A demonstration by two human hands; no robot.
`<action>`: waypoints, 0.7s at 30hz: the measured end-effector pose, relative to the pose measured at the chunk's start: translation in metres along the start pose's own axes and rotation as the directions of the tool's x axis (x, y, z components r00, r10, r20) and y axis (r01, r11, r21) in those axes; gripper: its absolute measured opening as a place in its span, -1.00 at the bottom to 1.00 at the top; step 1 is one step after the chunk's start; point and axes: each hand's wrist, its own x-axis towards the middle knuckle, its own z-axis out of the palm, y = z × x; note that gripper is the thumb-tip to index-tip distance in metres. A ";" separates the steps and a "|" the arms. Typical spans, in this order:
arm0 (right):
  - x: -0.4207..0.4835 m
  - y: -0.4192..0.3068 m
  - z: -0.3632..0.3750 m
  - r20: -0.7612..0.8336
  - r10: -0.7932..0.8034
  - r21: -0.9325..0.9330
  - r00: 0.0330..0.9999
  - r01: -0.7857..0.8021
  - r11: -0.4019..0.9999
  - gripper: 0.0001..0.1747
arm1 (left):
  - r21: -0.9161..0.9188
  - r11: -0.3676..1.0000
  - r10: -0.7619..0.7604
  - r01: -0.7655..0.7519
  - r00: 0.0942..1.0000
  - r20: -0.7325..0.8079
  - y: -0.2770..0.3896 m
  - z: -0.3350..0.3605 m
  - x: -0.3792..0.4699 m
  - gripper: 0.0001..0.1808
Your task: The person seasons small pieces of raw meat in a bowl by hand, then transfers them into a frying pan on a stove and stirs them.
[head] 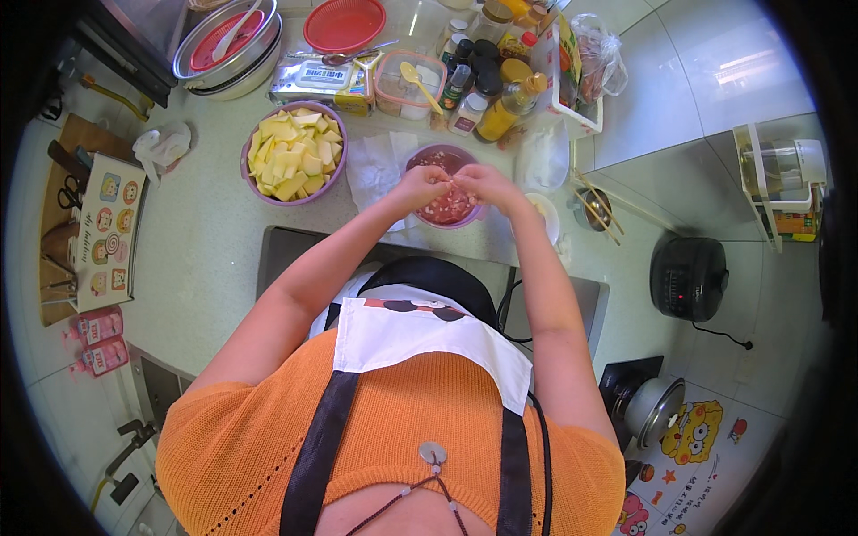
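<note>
My left hand (pixel 423 186) and my right hand (pixel 488 185) meet over a purple-rimmed bowl (pixel 478 216). Their fingertips pinch a small pale piece (pixel 452 179), too small to name. Below them, raw pink meat (pixel 442 213) lies in the bowl, dotted with whitish chopped bits. A crumpled white paper sheet (pixel 375 171) spreads beside the bowl on the left. Close to my right wrist is a small white dish (pixel 548 218), partly hidden by the forearm.
A purple basin (pixel 344 161) heaped with pale sliced vegetable (pixel 295 157) stands left. Seasoning bottles (pixel 513 107) crowd the back, near a clear container (pixel 395 106) with a yellow spoon (pixel 419 84). Chopsticks (pixel 596 204) cross a metal cup (pixel 596 218) at right, before a black cooker (pixel 687 278).
</note>
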 end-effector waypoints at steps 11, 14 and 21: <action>0.017 0.025 0.001 -0.195 -0.197 -0.110 0.961 0.178 0.978 -0.82 | -0.243 0.970 -0.066 0.026 0.985 -0.157 -0.004 -0.011 -0.005 -0.82; 0.014 0.024 0.003 -0.224 -0.188 -0.271 0.956 0.124 0.955 -0.73 | -0.411 0.902 -0.188 0.132 0.977 -0.098 -0.007 -0.022 -0.005 -0.82; 0.041 0.048 0.002 -0.087 -0.495 -0.739 0.864 0.278 0.614 -0.50 | -0.769 0.623 -0.261 0.147 0.965 -0.027 -0.001 -0.029 -0.013 -0.86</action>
